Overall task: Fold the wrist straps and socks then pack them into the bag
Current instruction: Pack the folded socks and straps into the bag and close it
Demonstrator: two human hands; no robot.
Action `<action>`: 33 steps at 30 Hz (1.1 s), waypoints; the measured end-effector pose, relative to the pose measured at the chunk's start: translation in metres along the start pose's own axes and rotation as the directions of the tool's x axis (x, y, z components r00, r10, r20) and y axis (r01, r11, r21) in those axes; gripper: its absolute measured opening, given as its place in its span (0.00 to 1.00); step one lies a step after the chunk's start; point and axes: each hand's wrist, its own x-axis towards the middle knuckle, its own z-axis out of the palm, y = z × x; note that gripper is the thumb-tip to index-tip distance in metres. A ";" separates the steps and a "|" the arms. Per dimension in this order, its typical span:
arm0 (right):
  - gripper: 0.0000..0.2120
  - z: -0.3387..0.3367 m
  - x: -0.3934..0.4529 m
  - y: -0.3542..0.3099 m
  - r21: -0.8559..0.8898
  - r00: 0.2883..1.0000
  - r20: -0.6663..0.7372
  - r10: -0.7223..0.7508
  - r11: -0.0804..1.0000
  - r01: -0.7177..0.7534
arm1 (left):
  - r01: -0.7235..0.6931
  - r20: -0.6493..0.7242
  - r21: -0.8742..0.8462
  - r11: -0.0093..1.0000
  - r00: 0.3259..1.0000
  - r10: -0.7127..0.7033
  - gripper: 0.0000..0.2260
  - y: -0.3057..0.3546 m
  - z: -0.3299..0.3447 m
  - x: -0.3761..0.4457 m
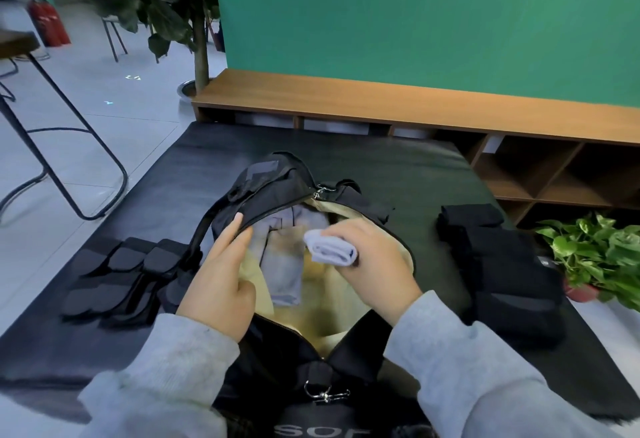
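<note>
Socks: one folded in right hand [375, 264], one inside bag [266, 191].

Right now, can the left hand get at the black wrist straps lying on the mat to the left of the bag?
Probably yes. The wrist straps lie uncovered on the mat, just left of the left hand, with nothing between them. But that hand first must release the bag edge it is holding open.
</note>
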 end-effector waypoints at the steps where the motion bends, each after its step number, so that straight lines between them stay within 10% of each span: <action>1: 0.18 0.005 -0.002 0.003 -0.011 0.998 0.070 0.004 1.000 -0.003 | 0.001 -0.001 0.003 1.000 1.000 -0.001 0.32 0.000 -0.001 0.000; 33: 0.32 0.026 -0.007 0.028 -0.349 0.828 0.507 0.240 0.935 -0.057 | -0.002 0.017 0.009 1.000 1.000 0.002 0.33 -0.007 0.000 -0.004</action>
